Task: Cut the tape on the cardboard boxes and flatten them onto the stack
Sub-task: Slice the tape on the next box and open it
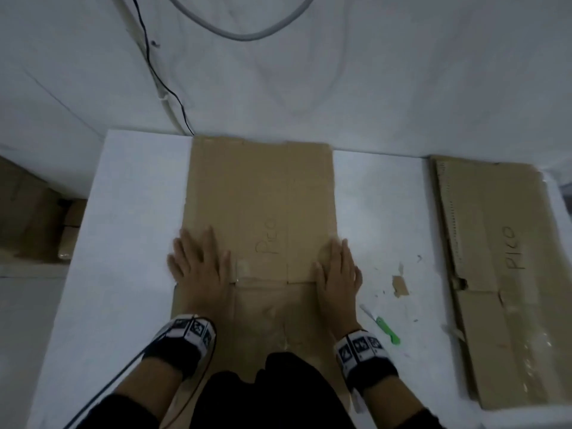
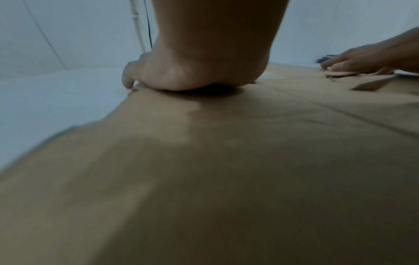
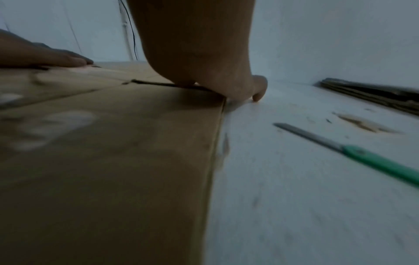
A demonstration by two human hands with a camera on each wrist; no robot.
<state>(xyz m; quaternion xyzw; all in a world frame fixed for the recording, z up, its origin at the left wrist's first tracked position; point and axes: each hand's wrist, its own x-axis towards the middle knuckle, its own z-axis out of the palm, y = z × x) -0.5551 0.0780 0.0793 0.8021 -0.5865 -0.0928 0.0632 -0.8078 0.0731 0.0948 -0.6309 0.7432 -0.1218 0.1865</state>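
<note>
A flattened brown cardboard box (image 1: 263, 196) marked "PICO" lies in the middle of the white table (image 1: 123, 212). My left hand (image 1: 198, 261) presses flat on its left edge, fingers spread; the left wrist view shows the palm (image 2: 192, 71) down on the cardboard (image 2: 226, 161). My right hand (image 1: 339, 270) presses flat on the right edge, with the outer fingers over the table; its heel (image 3: 204, 71) sits on the box (image 3: 113, 143). A stack of flattened boxes (image 1: 501, 274) lies at the table's right. A green-handled cutter (image 1: 382, 325) (image 3: 362, 156) rests between box and stack.
Torn cardboard scraps (image 1: 400, 286) and small bits lie on the table right of the box. A black cable (image 1: 161, 75) and a grey hose (image 1: 241, 34) run down the white wall behind. More cardboard boxes (image 1: 34, 218) stand on the floor at the left.
</note>
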